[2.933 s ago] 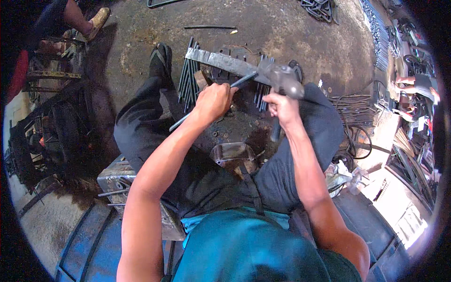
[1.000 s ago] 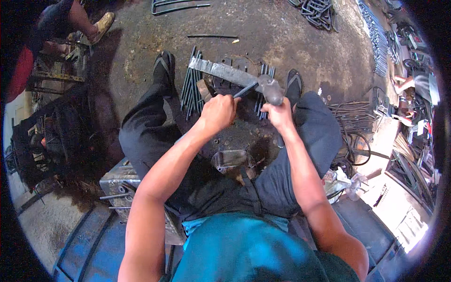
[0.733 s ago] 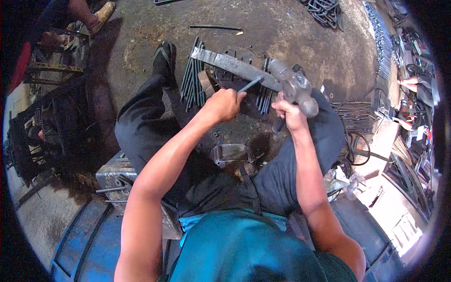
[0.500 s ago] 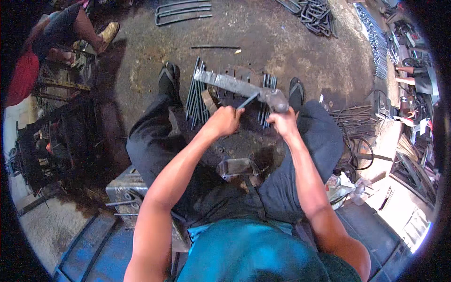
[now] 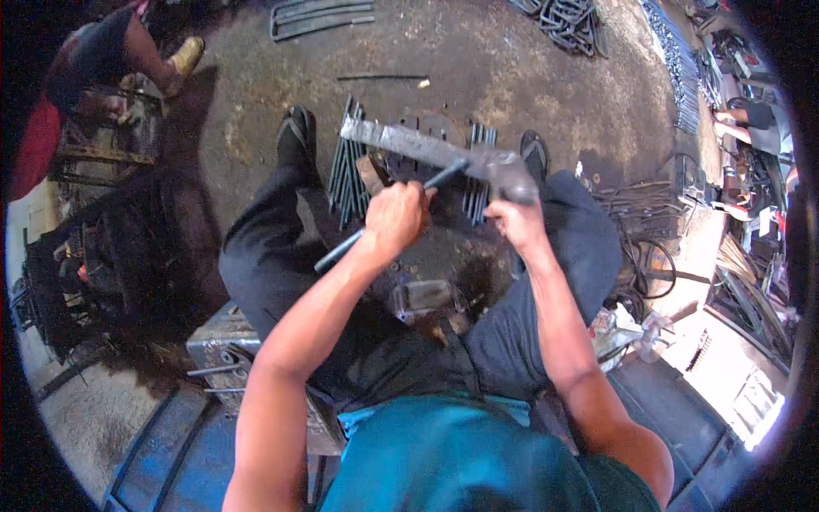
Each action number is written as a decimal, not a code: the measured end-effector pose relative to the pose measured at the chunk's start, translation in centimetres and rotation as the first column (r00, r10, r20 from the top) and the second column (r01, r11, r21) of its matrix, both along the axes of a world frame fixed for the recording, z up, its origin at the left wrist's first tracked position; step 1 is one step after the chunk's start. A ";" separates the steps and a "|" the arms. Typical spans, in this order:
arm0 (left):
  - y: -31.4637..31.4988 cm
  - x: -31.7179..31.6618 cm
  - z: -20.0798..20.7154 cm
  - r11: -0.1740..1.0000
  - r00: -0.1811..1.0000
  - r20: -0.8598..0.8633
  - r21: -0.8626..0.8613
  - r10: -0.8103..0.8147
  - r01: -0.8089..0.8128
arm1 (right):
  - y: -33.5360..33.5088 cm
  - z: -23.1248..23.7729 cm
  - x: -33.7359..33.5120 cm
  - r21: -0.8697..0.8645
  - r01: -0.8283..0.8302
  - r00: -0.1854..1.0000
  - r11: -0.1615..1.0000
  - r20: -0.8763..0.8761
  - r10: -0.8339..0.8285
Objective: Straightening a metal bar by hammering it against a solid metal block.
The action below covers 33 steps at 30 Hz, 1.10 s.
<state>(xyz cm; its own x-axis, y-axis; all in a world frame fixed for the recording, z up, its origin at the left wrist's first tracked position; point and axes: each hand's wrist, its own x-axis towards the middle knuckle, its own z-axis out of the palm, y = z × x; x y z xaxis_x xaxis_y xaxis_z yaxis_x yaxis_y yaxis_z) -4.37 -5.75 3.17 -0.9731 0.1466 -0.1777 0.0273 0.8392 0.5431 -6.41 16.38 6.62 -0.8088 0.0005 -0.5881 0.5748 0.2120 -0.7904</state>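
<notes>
The left hand (image 5: 395, 220) has its fingers clamped around a straight round rod (image 5: 446, 175), held obliquely near the right end of the flat metal bar (image 5: 401, 139); the rod's far tip is at that end, its near end slopes down to the left. The right hand (image 5: 519, 226) has its fingers clamped on a hammer (image 5: 509, 177), whose head is at the bar's right end, just beside the rod tip. Contact between head, rod and bar cannot be determined. Hazards, by judgement: an off-centre blow on the round rod could roll or kick it, because the curved surface offers little seat; a glancing blow could slide toward the left fingers, which are near the head; a loosened grip could drop the hammer toward the sandal (image 5: 535, 154) right of the bar. Materials: the bar is grey, with a scuffed, uneven face; the hammer head is heavy-looking, grey and blunt, with blurred edges. A brown block (image 5: 369, 173) is just below the bar's left part. Slender dark rods form a splayed left bundle (image 5: 344, 188) at the bar's left end and a smaller right bundle (image 5: 474, 200) near its right end. The surrounding floor (image 5: 554, 94) is rough and stained.
</notes>
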 end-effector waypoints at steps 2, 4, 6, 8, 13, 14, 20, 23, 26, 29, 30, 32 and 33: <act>-0.1 -0.1 0.1 1.000 1.000 -0.029 -0.021 0.010 -0.011 | -0.1 1.2 0.1 -0.179 0.023 0.999 0.984 -0.020 -0.027; 0.5 0.0 0.3 1.000 1.000 -0.031 -0.007 0.004 -0.004 | 0.2 1.1 0.5 -0.229 -0.007 0.999 0.973 -0.045 -0.003; 0.6 0.1 0.2 0.999 0.996 -0.085 0.025 -0.017 0.019 | -0.4 -1.3 0.3 0.126 -0.019 0.967 0.992 -0.250 0.050; 0.9 0.1 -0.2 1.000 0.996 -0.083 -0.009 -0.024 0.023 | -0.7 -2.4 -0.2 0.202 -0.098 0.966 0.975 -0.218 0.142; 0.3 -0.2 0.2 0.999 1.000 0.019 -0.043 0.012 -0.011 | -0.9 1.3 0.2 -0.212 0.039 0.999 0.977 0.026 -0.034; 0.4 -0.2 0.4 0.999 1.000 -0.029 -0.041 -0.003 0.002 | -0.4 1.3 0.6 -0.229 0.017 1.000 0.973 -0.002 -0.018; 0.8 -0.1 -0.4 0.999 0.999 -0.041 -0.034 -0.018 0.016 | -0.7 -1.6 -0.2 0.146 -0.042 0.998 0.988 -0.033 0.047; 0.5 0.5 -0.4 0.998 1.000 -0.016 -0.062 -0.014 0.013 | -0.2 -0.3 1.0 0.013 0.031 0.999 0.999 -0.023 -0.031; 0.5 -0.3 0.3 0.996 0.998 -0.059 -0.084 0.001 -0.006 | 0.5 1.0 0.8 -0.053 0.013 0.998 0.999 -0.068 -0.017; 1.1 0.0 0.3 0.997 0.999 -0.041 -0.076 -0.036 0.033 | 0.4 -0.1 0.2 0.063 -0.058 0.979 0.996 -0.190 0.069; 1.2 0.1 -0.1 0.996 0.998 -0.045 -0.078 -0.050 0.046 | 0.4 -2.0 -0.1 0.146 -0.052 0.977 0.988 -0.200 0.080; 0.7 0.1 -0.7 0.995 0.997 -0.070 -0.091 -0.042 0.035 | 0.1 -2.3 -0.4 0.144 -0.070 0.992 0.987 -0.098 0.085; 0.4 0.1 -1.0 0.995 0.996 -0.083 -0.096 -0.030 0.022 | 0.3 -2.3 -0.3 0.107 -0.030 0.999 0.994 -0.031 0.033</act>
<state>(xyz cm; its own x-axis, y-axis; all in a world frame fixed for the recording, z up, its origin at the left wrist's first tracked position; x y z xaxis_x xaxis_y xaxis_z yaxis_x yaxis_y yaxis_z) -4.31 -5.33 2.16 -0.9813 0.1580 -0.1099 0.0914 0.8852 0.4562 -6.69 16.68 4.35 -0.8281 0.0359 -0.5594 0.5409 0.3131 -0.7806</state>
